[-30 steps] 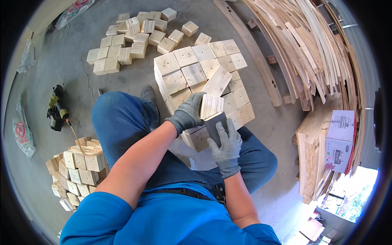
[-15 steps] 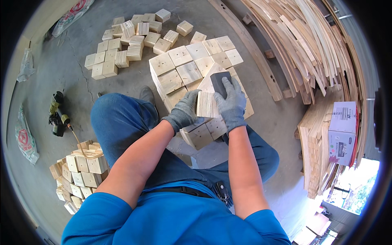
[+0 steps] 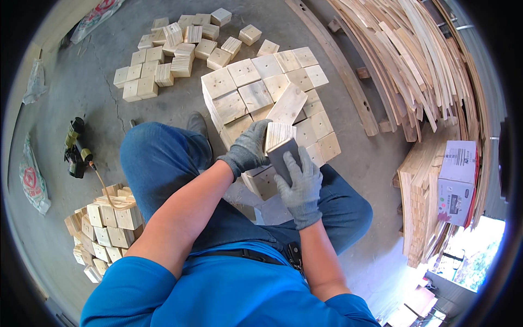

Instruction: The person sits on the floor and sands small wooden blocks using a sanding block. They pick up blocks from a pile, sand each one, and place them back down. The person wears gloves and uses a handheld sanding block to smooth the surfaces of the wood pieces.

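1. My left hand (image 3: 250, 146) grips the block (image 3: 281, 132) by its left side, striped face toward me, above the stack (image 3: 255, 96).
2. My right hand (image 3: 301, 186) is closed around a dark pad (image 3: 283, 158), set against the block's near edge; my hands are close together but not touching.
3. A board (image 3: 289, 103) lies slanted on the stack, just beyond the block.
4. Loose blocks (image 3: 147, 87) lie on the floor (image 3: 169, 111), ahead and left.

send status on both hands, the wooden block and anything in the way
Left hand gripping wooden block, striped end showing. Right hand holding dark block at its near edge. Nothing seen blocking them; hose-fed tool off left.
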`<state>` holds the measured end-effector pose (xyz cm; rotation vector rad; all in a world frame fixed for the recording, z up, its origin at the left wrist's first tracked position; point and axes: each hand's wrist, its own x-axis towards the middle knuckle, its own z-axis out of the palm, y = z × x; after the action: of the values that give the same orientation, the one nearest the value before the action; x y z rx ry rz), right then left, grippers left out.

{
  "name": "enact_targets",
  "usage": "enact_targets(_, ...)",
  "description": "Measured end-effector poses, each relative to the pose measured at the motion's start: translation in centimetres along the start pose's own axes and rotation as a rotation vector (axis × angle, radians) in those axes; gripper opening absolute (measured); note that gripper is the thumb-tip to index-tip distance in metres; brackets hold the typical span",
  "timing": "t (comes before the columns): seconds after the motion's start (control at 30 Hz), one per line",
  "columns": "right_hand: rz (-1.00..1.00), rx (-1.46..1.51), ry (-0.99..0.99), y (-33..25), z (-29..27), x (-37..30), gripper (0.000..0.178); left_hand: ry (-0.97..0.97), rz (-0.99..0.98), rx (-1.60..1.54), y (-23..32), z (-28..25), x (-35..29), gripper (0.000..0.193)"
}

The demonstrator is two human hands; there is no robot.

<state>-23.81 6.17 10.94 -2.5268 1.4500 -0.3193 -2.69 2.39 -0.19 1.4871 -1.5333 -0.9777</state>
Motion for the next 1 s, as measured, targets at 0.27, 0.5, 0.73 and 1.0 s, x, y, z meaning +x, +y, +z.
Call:
enact_targets(0.27, -0.037, 0.03, 0.07, 1.9, 1.1, 12.9, 0.066, -0.005, -0.091, 0.035, -0.1, 0.0, 0.0, 0.114)
enact_targets(0.5, 0.185, 0.157, 0.157, 7.7, -1.0, 12.2, 0.068, -0.017, -0.051, -0.102, -0.3, 0.4, 0.0, 0.111)
enact_targets(0.73, 0.378, 0.293, 0.233, 14.3, -4.6, 2.9, 0.067, -0.056, -0.131, 0.037, 1.2, -0.6, -0.3, 0.124)
enact_targets(1.0, 0.486, 0.414, 0.316, 12.2, -2.9, -0.8, 0.064, 0.022, 0.099, 0.232, -0.4, -1.7, 0.6, 0.129)
